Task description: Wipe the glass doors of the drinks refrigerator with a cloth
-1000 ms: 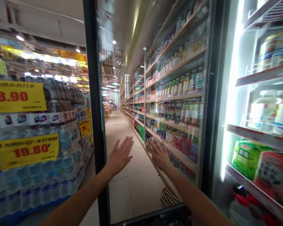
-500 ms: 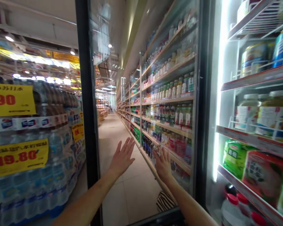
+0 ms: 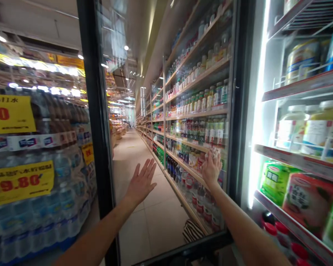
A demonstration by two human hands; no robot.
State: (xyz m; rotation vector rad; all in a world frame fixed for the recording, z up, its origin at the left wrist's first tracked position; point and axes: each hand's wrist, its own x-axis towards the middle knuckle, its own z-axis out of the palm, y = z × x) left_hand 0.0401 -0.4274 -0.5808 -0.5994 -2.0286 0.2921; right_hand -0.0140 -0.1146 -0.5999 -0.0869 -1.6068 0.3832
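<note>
A glass fridge door (image 3: 133,221) in a black frame stands swung out before me. My left hand (image 3: 142,180) lies against its pane with the fingers stretched and spread, holding nothing. Farther right and a little higher on the same pane is my right hand (image 3: 211,168). Its fingers are bent over a crumpled whitish wad (image 3: 215,153), pressed to the glass; whether that is cloth or tissue I cannot tell. Through or on the glass appear long shelves of bottles (image 3: 208,99) beside a pale floor.
To the right is the lit fridge, with cans (image 3: 302,61), bottles (image 3: 291,123) and green and red packs (image 3: 310,203) on its shelves. Stacked water bottles (image 3: 66,201) with yellow price signs (image 3: 22,183) stand left. Black-and-white striped fabric (image 3: 192,232) shows low in the pane.
My right hand has slid right and upward across the glass with the wad. The left hand stays spread in nearly the same place. The view has shifted slightly.
</note>
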